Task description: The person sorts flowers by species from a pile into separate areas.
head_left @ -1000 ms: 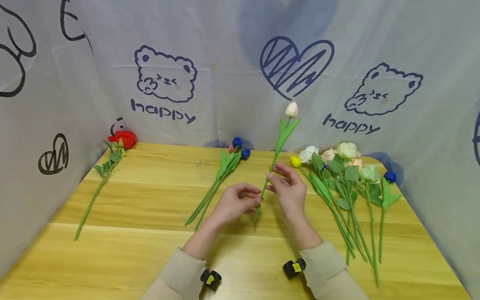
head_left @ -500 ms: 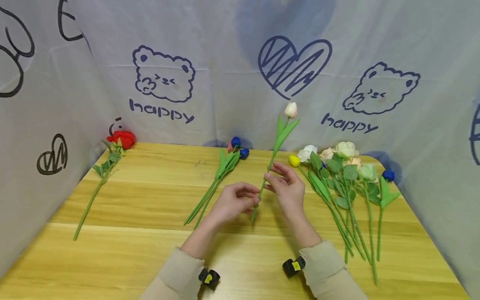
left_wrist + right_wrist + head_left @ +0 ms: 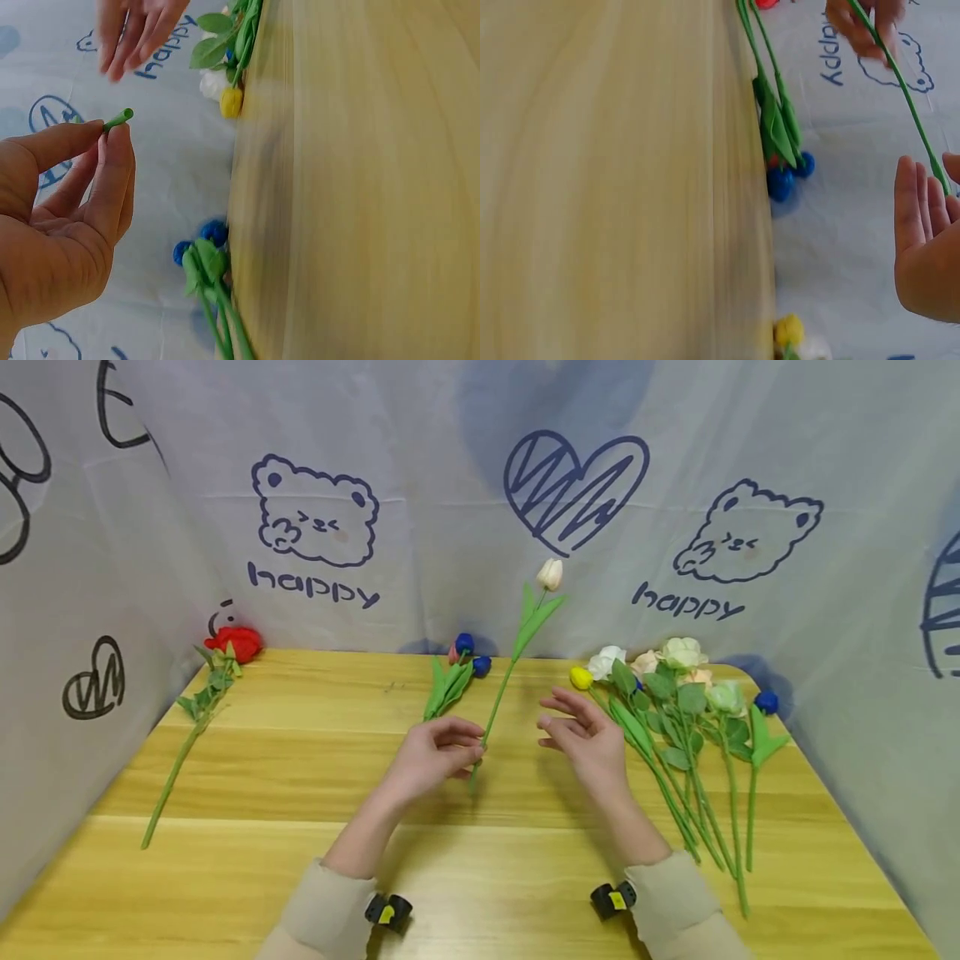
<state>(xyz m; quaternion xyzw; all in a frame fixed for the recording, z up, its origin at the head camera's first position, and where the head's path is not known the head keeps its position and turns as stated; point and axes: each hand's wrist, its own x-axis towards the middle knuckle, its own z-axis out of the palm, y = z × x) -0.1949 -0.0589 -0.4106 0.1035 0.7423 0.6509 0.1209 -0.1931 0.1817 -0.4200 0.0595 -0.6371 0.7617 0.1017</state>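
Observation:
My left hand [image 3: 438, 756] pinches the lower stem of a white tulip [image 3: 550, 575] between thumb and fingers; the flower tilts up and to the right above the table. In the left wrist view, the cut end of its green stem [image 3: 118, 120] pokes out past the fingertips. Apart from the stem in the head view, my right hand [image 3: 588, 739] holds nothing, its fingers loosely bent. Just beyond my left hand lies a small group of blue tulips [image 3: 482, 667] with a pink one [image 3: 453, 653], their stems partly hidden by that hand.
A red rose [image 3: 238, 644] lies at the table's left side. On the right lies a spread of flowers: a yellow tulip [image 3: 581, 677], a white rose [image 3: 606, 662], pale roses [image 3: 684, 652] and a blue tulip [image 3: 766, 702]. A printed cloth [image 3: 442, 552] hangs behind the wooden table [image 3: 300, 877].
My right hand has let go of the white tulip's stem and moved slightly right. My left hand has carried the tulip to the left.

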